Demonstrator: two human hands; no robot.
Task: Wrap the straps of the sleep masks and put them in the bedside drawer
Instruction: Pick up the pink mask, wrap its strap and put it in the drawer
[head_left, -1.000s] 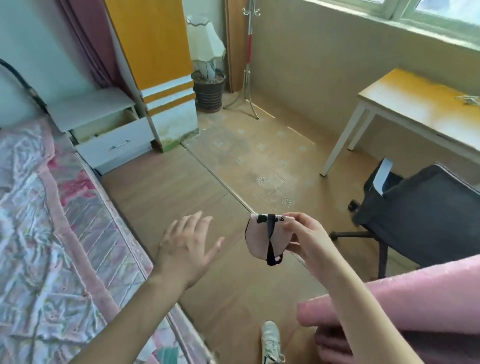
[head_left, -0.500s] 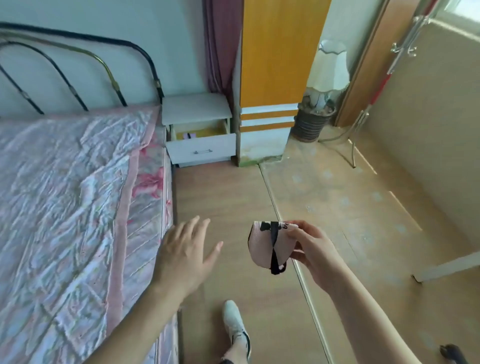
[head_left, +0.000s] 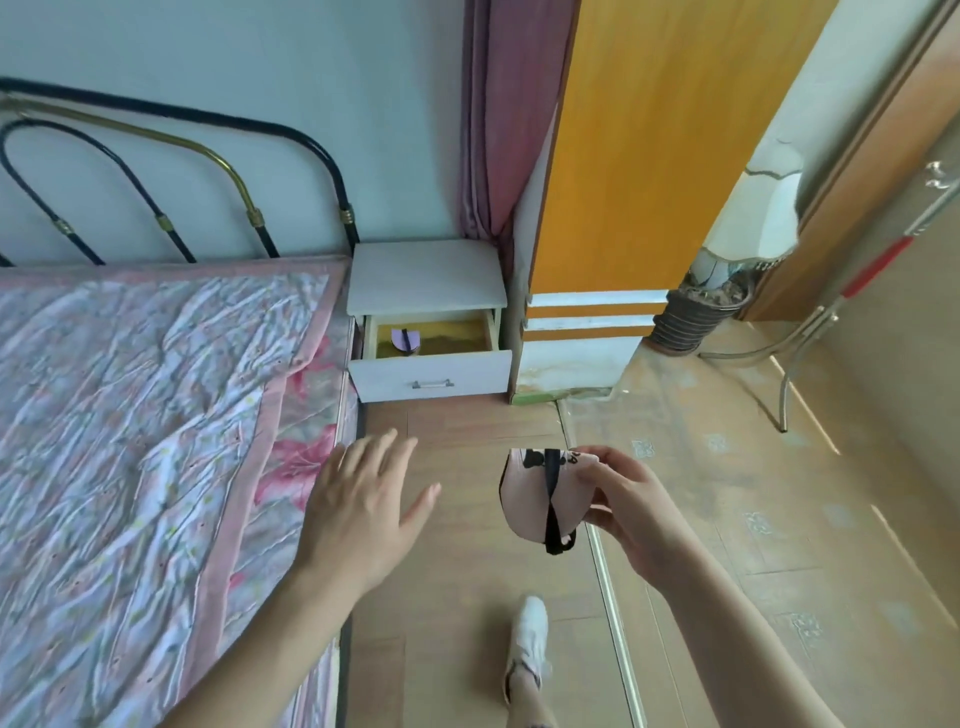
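Observation:
My right hand (head_left: 631, 506) pinches a folded pink sleep mask (head_left: 530, 496) with its black strap wound around it, held above the wooden floor. My left hand (head_left: 363, 504) hovers beside it with fingers spread and nothing in it. Ahead stands the white bedside table (head_left: 426, 275) with its drawer (head_left: 431, 374) pulled open. Inside the drawer lies a purple sleep mask (head_left: 404, 340) with a dark strap, toward the left side.
The bed with a pink floral quilt (head_left: 145, 415) and a metal headboard fills the left. An orange wardrobe (head_left: 649, 156) flanks the bedside table on the right, with a lamp (head_left: 753, 218) and coat stand (head_left: 810, 332) beyond. My white shoe (head_left: 530, 639) is on the floor below.
The view has swung left and nearer to the bedside table, so the open drawer is now straight ahead. My hands keep the same pose, the right still holding the pink mask.

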